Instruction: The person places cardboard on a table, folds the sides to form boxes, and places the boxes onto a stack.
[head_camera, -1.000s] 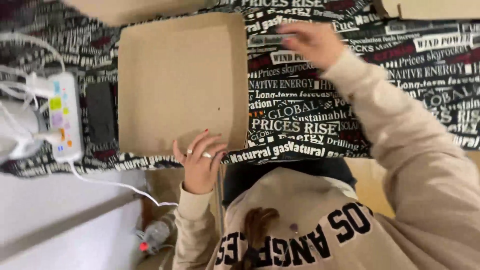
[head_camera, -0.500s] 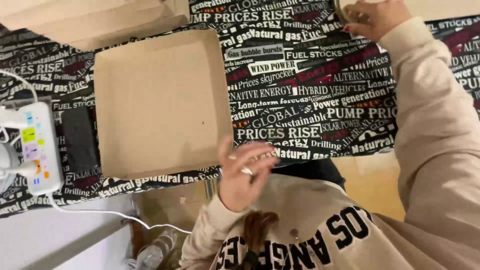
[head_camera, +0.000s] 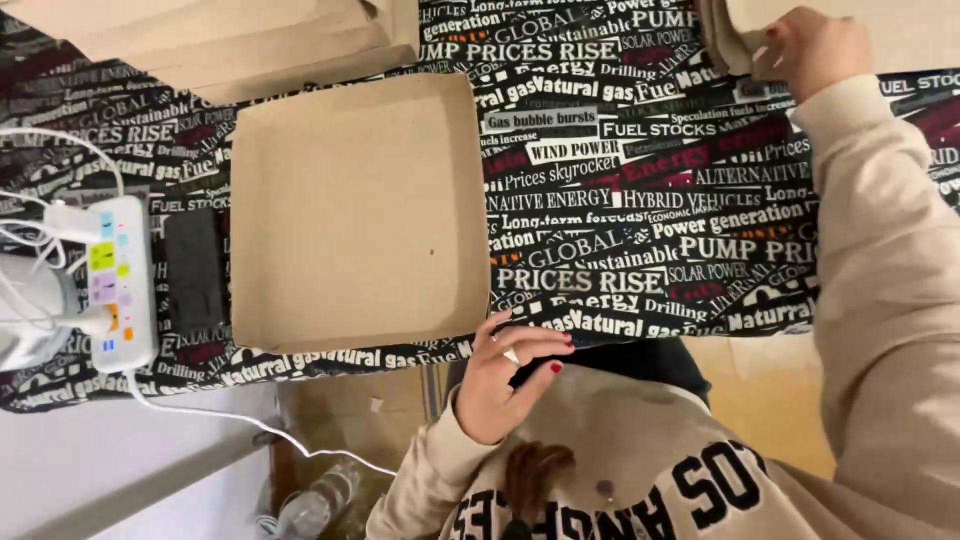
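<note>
Black cloth covered with newspaper-style print (head_camera: 640, 220) lay over the table, with a pale floor showing below its near edge. At the far left sat a white power strip (head_camera: 112, 285) with coloured switches and white cables, and just beside it a dark flat phone (head_camera: 194, 270). Next came 1 open cardboard tray (head_camera: 360, 210), brown, square and shallow, its low walls folded up and its inside bare apart from a small dark speck; it lay flat near the table's front edge. More flat cardboard sheets (head_camera: 230, 40) were stacked behind it. The left hand (head_camera: 505, 375) hovered just off the tray's near right corner, fingers loosely curled and holding nothing. The right hand (head_camera: 815, 50), well apart at the far right, had its fingers closed on the edge of another cardboard piece (head_camera: 900, 25). To lift that piece cleanly, I judged it best to grip 1 edge firmly and steady it with the free hand.
</note>
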